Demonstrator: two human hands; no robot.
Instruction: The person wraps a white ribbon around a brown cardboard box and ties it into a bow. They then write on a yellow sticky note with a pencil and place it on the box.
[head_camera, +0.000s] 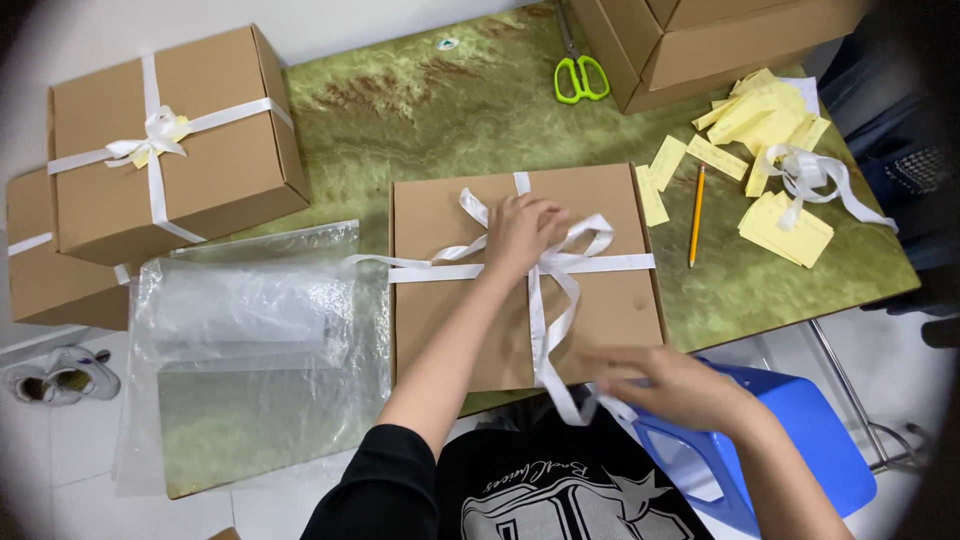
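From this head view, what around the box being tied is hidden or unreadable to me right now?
- Head view: the knot where the white ribbon crosses on the flat box is covered by the left hand.
- The right hand is motion-blurred; its grip on the ribbon tail is unclear.
- The box's near edge is hidden behind the forearms and the hanging ribbon.
- The green scissors have their blades cut off by the top edge.
- Any writing on the yellow slips is too small.

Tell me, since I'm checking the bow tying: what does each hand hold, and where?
The left hand presses the white ribbon at its crossing on the box. The right hand pulls a loose ribbon tail near the box's front edge.
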